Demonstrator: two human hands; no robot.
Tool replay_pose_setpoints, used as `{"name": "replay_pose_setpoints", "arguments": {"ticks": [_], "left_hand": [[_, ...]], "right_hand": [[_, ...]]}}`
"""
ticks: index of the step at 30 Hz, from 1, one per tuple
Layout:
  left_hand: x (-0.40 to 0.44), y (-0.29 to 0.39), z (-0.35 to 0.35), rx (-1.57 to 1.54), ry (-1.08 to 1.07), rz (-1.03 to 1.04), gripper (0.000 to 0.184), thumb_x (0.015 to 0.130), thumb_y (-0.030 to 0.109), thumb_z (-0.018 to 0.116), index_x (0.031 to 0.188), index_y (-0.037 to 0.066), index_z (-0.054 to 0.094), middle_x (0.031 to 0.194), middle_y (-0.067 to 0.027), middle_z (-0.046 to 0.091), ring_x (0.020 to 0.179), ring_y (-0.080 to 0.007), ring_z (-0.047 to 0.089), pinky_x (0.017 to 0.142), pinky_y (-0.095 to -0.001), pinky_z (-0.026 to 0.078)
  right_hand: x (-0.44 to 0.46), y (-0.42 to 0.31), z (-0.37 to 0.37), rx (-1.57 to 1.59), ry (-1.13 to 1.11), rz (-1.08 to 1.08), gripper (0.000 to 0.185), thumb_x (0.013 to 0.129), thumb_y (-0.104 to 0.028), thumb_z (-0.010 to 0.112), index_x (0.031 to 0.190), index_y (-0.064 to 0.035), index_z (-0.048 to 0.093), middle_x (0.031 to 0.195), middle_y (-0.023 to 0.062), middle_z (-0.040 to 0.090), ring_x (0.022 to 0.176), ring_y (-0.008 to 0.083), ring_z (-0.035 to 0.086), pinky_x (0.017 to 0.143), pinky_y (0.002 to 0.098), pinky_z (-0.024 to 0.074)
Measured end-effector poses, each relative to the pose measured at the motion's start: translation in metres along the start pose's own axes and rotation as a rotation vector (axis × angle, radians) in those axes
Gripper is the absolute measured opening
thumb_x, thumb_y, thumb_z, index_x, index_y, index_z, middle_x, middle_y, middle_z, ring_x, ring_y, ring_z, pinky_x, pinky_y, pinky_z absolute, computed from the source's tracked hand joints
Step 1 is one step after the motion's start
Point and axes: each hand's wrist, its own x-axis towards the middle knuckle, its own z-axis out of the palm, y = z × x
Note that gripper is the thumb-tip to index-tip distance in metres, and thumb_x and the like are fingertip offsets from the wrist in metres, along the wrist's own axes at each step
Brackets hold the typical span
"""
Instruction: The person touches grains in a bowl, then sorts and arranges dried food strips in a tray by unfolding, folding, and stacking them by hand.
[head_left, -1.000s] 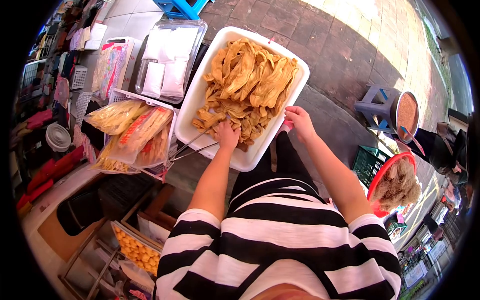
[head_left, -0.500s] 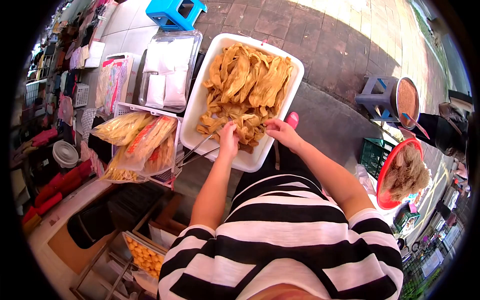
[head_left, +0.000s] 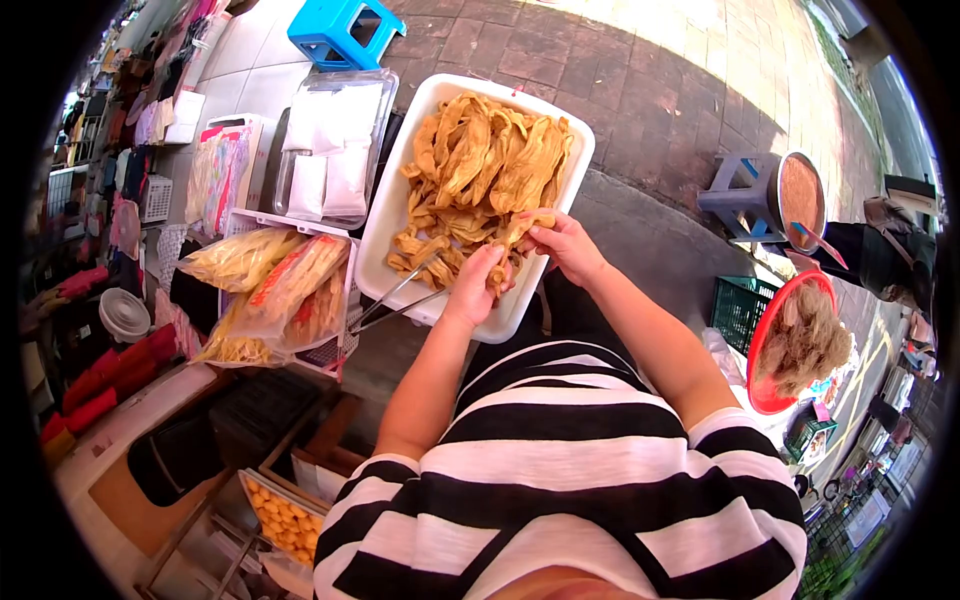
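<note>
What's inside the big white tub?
Lots of wrinkly, golden-brown strips are piled in the white tub, and metal tongs reach in. The pile covers most of the bottom, so what's under it can't be seen.

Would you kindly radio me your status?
Left hand and right hand gripping brown strip, over white tray. Metal tongs across rim, beside left hand.

White tray (head_left: pixel 381 232), golden-brown pieces (head_left: pixel 475 160), shirt (head_left: pixel 560 440) in black and white stripes (quite wide ones), bright blue stool (head_left: pixel 345 38), red basin (head_left: pixel 762 345)

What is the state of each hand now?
Left hand: closed, holding a brown piece.
Right hand: closed, holding the same piece.
</note>
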Motion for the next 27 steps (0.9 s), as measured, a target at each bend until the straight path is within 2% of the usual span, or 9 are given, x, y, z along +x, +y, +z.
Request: {"name": "replay_pose_setpoints", "arguments": {"ticks": [2,5,8,11,14,18,21,24,27], "left_hand": [[0.001,0.002,0.006,0.221,0.141,-0.035,0.017,0.084,0.014,0.053,0.097,0.003,0.054,0.073,-0.0019,0.054,0.062,-0.0101,0.048,0.061,-0.0247,0.042],[0.008,-0.003,0.004,0.316,0.253,0.15,0.026,0.08,0.005,0.057,0.105,-0.001,0.055,0.083,-0.0024,0.058,0.071,-0.0091,0.053,0.068,-0.023,0.044],[0.016,-0.002,-0.01,0.967,0.335,0.406,0.032,0.08,0.003,0.057,0.111,-0.004,0.054,0.094,-0.005,0.06,0.081,-0.0086,0.055,0.074,-0.0227,0.045],[0.015,0.007,-0.001,0.926,0.335,0.509,0.03,0.081,0.003,0.057,0.11,-0.005,0.055,0.097,-0.0059,0.06,0.085,-0.008,0.055,0.077,-0.0222,0.045],[0.01,0.013,-0.011,0.816,0.238,0.35,0.026,0.083,0.005,0.055,0.105,-0.006,0.058,0.096,-0.0068,0.062,0.083,-0.0115,0.059,0.074,-0.0233,0.046],[-0.012,0.027,0.014,0.44,-0.001,0.123,0.027,0.086,0.012,0.057,0.109,-0.003,0.053,0.088,-0.0077,0.063,0.075,-0.0081,0.06,0.064,-0.0211,0.048],[-0.022,0.035,0.029,0.491,-0.087,0.092,0.028,0.087,0.016,0.057,0.109,-0.001,0.05,0.089,-0.0071,0.063,0.071,-0.0075,0.058,0.06,-0.0197,0.047],[-0.017,0.032,0.027,0.257,0.014,0.2,0.025,0.088,0.015,0.056,0.107,-0.001,0.05,0.088,-0.0064,0.063,0.068,-0.0076,0.058,0.059,-0.0202,0.048],[0.018,0.011,0.007,0.109,0.156,0.217,0.032,0.087,0.004,0.053,0.117,-0.003,0.046,0.1,-0.0115,0.059,0.082,-0.015,0.06,0.071,-0.0251,0.05]], "right_hand": [[0.005,-0.002,-0.02,0.061,-0.048,0.035,0.02,0.086,-0.008,0.054,0.106,-0.0069,0.057,0.092,0.0025,0.061,0.077,0.0118,0.058,0.071,0.0243,0.0479],[0.003,-0.015,-0.018,0.246,-0.107,0.053,0.017,0.085,-0.005,0.053,0.101,-0.007,0.059,0.094,0.0042,0.06,0.078,0.013,0.058,0.071,0.0236,0.047],[0.002,-0.029,-0.011,0.353,-0.101,0.138,0.02,0.083,-0.002,0.055,0.102,-0.0064,0.056,0.093,0.0042,0.06,0.078,0.013,0.057,0.071,0.0239,0.0467],[0.012,-0.028,-0.016,0.179,0.01,0.01,0.028,0.079,0.0,0.059,0.106,-0.0045,0.05,0.092,0.0058,0.059,0.078,0.013,0.058,0.07,0.0253,0.0469],[0.017,-0.042,-0.019,0.0,0.084,-0.119,0.037,0.076,0.004,0.061,0.109,-0.0023,0.046,0.091,0.0075,0.059,0.077,0.0125,0.058,0.068,0.0251,0.0472],[0.024,-0.042,-0.025,-0.084,0.191,-0.157,0.036,0.074,0.006,0.062,0.107,0.0008,0.047,0.088,0.0072,0.06,0.074,0.0123,0.058,0.064,0.023,0.0472],[0.031,-0.035,-0.013,-0.099,0.174,-0.162,0.035,0.074,0.006,0.063,0.105,0.0013,0.048,0.085,0.0065,0.06,0.072,0.0118,0.058,0.062,0.0222,0.0469],[0.05,-0.045,-0.003,-0.188,0.205,-0.157,0.032,0.073,0.006,0.063,0.102,0.002,0.049,0.082,0.0056,0.06,0.069,0.011,0.058,0.061,0.021,0.0466],[0.092,-0.05,-0.013,-0.582,0.304,-0.292,0.032,0.071,0.0,0.065,0.101,-0.0013,0.056,0.08,0.0056,0.06,0.072,0.0129,0.058,0.065,0.0255,0.0471]]}}
